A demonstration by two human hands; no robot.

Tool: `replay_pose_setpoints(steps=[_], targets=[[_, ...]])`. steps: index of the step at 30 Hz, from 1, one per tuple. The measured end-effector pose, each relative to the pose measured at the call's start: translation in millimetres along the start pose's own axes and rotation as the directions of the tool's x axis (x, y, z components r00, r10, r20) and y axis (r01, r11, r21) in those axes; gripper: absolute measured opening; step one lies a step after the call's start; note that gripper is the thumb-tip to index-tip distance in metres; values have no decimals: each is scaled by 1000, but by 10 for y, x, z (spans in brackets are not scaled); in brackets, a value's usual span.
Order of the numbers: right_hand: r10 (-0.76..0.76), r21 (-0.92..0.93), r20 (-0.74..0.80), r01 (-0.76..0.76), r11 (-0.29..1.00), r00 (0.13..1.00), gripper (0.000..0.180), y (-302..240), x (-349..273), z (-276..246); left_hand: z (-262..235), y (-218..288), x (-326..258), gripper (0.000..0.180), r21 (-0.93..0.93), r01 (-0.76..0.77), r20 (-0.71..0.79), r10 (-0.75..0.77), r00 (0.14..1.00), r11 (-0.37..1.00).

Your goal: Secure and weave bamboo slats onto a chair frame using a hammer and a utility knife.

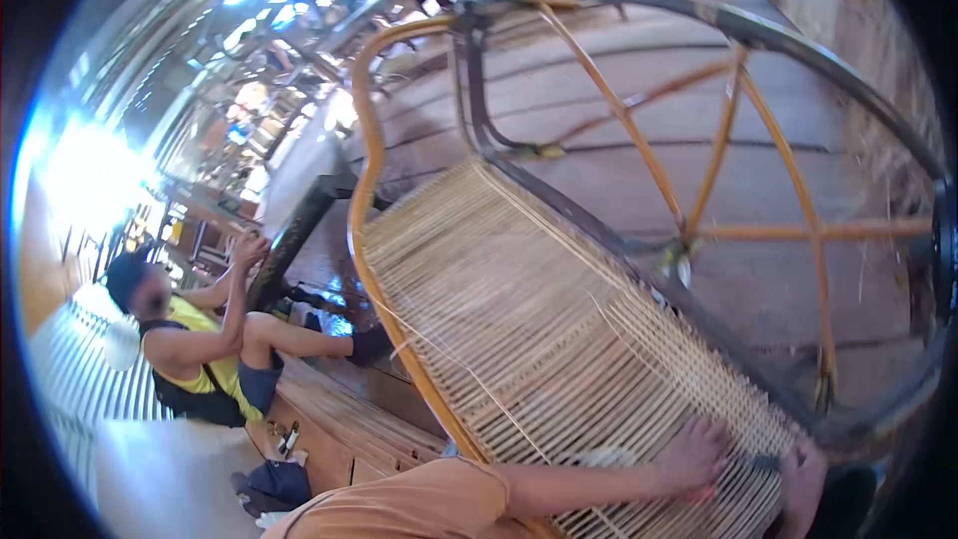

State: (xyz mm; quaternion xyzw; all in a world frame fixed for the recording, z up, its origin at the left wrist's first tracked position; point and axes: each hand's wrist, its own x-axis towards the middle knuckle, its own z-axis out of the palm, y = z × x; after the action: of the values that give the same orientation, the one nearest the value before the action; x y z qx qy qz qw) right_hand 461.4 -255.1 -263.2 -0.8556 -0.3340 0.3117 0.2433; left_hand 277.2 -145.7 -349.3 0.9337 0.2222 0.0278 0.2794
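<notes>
A woven cane panel (499,279), made of thin pale strands in a curved orange-brown frame (371,160), lies tilted before me. My left hand (696,456) rests on its lower right part, fingers bent and closed on the strands. Motion blur hides what it may hold. At the panel's right edge my right hand (803,476) is closed around one end of a dark narrow tool (763,462), whose other end points toward my left hand. A small red thing (702,494) shows just below the left hand. One loose strand (479,379) trails across the weave.
A dark curved frame (848,80) with crossed orange-brown rods (718,155) borders the panel on the right, above plank flooring (619,70). At the left sits another person (200,339) in a yellow top, arms raised to a dark beam (299,230). A wooden bench (329,419) stands nearby.
</notes>
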Motion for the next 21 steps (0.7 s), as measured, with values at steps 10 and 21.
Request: replay_pose_setpoints(steps=[10,21], targets=[[-45,-122,274,81,989,961,34,-364,64,-60,-150,-37,6,49,-29,41,-15,-42,999,999],[399,-388,310,-269,882,863,37,-164,-10,-265,14,121,-19,51,-73,-75,-24,73,997,995]])
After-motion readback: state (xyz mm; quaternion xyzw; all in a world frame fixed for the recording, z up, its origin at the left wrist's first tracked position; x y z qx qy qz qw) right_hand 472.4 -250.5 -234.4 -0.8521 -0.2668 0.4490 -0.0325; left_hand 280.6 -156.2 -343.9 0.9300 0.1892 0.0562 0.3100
